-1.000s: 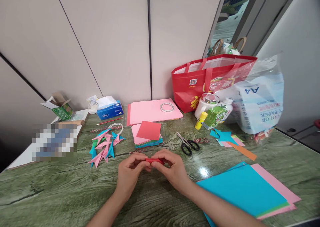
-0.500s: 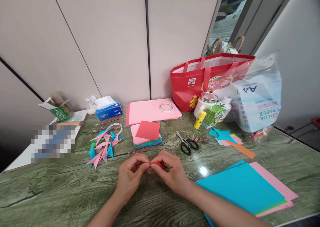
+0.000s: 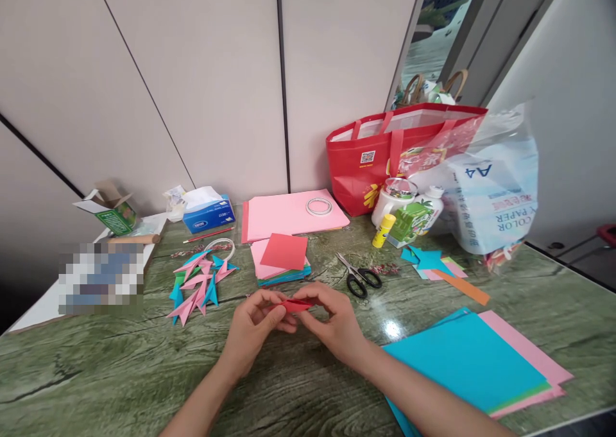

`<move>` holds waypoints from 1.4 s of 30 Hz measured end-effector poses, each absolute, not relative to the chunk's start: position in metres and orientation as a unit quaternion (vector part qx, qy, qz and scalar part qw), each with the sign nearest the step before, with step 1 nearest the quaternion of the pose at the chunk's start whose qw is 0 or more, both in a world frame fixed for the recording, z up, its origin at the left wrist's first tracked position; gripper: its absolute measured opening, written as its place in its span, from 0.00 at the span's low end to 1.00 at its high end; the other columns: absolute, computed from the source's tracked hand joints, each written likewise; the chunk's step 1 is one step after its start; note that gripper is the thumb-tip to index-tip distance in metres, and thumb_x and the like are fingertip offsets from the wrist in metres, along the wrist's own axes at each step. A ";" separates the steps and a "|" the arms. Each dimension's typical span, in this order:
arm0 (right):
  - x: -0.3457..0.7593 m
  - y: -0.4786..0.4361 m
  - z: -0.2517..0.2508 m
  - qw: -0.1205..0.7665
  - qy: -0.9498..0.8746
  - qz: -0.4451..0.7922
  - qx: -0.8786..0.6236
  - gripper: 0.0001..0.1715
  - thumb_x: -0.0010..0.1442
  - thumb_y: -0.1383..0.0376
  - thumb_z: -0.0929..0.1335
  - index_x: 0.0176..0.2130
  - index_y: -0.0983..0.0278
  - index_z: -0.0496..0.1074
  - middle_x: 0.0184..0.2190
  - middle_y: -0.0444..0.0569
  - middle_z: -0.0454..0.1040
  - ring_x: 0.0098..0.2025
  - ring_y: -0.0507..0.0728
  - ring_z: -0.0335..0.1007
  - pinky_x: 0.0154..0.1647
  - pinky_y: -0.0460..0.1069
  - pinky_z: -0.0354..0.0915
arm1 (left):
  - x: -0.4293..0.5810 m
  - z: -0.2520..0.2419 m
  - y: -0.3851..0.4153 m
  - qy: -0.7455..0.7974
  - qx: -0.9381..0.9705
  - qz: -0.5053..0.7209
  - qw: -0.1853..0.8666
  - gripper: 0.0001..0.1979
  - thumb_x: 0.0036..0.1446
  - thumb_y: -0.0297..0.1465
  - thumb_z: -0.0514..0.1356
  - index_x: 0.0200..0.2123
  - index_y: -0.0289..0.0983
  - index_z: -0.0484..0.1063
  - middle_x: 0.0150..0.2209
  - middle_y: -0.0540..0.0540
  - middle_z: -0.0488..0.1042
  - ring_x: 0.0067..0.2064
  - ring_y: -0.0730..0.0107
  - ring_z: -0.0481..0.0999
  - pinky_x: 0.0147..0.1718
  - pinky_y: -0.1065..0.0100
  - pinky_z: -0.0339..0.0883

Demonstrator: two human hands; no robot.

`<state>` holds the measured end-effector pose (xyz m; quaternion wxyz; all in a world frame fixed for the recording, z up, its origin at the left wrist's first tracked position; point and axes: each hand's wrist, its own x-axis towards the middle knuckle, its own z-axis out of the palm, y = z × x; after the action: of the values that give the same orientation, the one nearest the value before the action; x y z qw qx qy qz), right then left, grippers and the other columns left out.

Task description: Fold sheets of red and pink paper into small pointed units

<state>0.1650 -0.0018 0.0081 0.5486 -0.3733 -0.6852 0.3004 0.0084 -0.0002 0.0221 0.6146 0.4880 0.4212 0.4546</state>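
A small piece of folded red paper [image 3: 296,306] is held just above the table, in front of the stack of paper squares. My left hand [image 3: 255,328] pinches its left end between thumb and fingers. Around its right end, the thumb and fingers of my right hand [image 3: 333,325] are closed; some fingertips are hidden behind the paper. Beyond my hands lies a stack of coloured squares [image 3: 269,273] with a red square [image 3: 285,251] on top. To their left is a cluster of folded pink, blue and green paper pieces [image 3: 199,286] on a white ring [image 3: 226,241].
Black-handled scissors [image 3: 357,278] lie right of the squares. A glue stick [image 3: 384,230], a red bag [image 3: 356,174] and a plastic paper bag [image 3: 500,193] stand behind. Blue sheets [image 3: 462,366] lie under my right forearm. A tissue box [image 3: 208,215] sits at the back left.
The red paper has tilted, so its folded layers show more openly between my hands. My right fingers have shifted slightly up and right along it.
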 end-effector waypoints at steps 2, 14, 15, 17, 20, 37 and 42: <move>0.166 -0.001 0.007 0.563 -0.685 0.279 -0.367 0.10 0.50 0.74 0.66 0.33 0.63 0.71 0.29 0.47 0.73 0.32 0.53 0.69 0.34 0.47 0.65 | 0.009 0.024 -0.002 0.409 0.495 0.425 0.639 0.10 0.47 0.31 0.61 0.35 0.34 0.69 0.26 0.48 0.74 0.27 0.67 0.75 0.28 0.63 0.72; 0.160 -0.006 0.005 0.567 -0.603 0.385 -0.409 0.04 0.49 0.71 0.68 0.29 0.64 0.73 0.26 0.47 0.75 0.29 0.53 0.71 0.30 0.46 0.67 | 0.009 0.019 -0.001 0.428 0.499 0.417 0.628 0.08 0.47 0.32 0.61 0.25 0.31 0.74 0.20 0.47 0.74 0.19 0.68 0.74 0.19 0.69 0.70; 0.160 -0.006 0.005 0.567 -0.591 0.406 -0.405 0.04 0.49 0.70 0.68 0.30 0.64 0.73 0.28 0.47 0.75 0.29 0.53 0.71 0.30 0.46 0.68 | 0.009 0.019 -0.001 0.427 0.500 0.421 0.625 0.08 0.47 0.31 0.61 0.25 0.31 0.74 0.20 0.47 0.74 0.19 0.68 0.74 0.19 0.69 0.70; 0.160 -0.006 0.006 0.568 -0.567 0.450 -0.392 0.05 0.50 0.69 0.68 0.32 0.64 0.72 0.29 0.47 0.75 0.30 0.53 0.71 0.30 0.46 0.68 | 0.008 0.018 -0.001 0.426 0.512 0.424 0.614 0.08 0.48 0.31 0.60 0.25 0.31 0.74 0.21 0.46 0.75 0.20 0.69 0.74 0.19 0.70 0.69; 0.161 -0.005 0.009 0.567 -0.546 0.502 -0.357 0.05 0.52 0.66 0.67 0.33 0.63 0.71 0.27 0.46 0.74 0.27 0.52 0.71 0.30 0.46 0.69 | 0.007 0.017 -0.002 0.432 0.547 0.434 0.571 0.08 0.49 0.31 0.59 0.26 0.32 0.75 0.21 0.46 0.75 0.20 0.71 0.73 0.20 0.71 0.69; 0.162 -0.006 0.003 0.552 -0.613 0.431 -0.365 0.12 0.48 0.69 0.69 0.36 0.64 0.71 0.31 0.49 0.75 0.32 0.55 0.73 0.34 0.48 0.71 | 0.003 0.015 -0.005 0.462 0.671 0.413 0.406 0.03 0.49 0.28 0.58 0.26 0.38 0.72 0.21 0.51 0.74 0.24 0.71 0.74 0.26 0.72 0.67; 0.161 -0.008 0.004 0.559 -0.618 0.396 -0.386 0.07 0.47 0.69 0.69 0.32 0.65 0.72 0.28 0.48 0.74 0.29 0.53 0.71 0.31 0.47 0.69 | 0.004 0.019 -0.008 0.458 0.684 0.407 0.396 0.05 0.51 0.30 0.57 0.25 0.37 0.71 0.21 0.50 0.73 0.24 0.70 0.73 0.25 0.72 0.67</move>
<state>0.1610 -0.0078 0.0043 0.5587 -0.3864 -0.6181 0.3955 0.0040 -0.0075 0.0190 0.3965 0.6836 0.4581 0.4070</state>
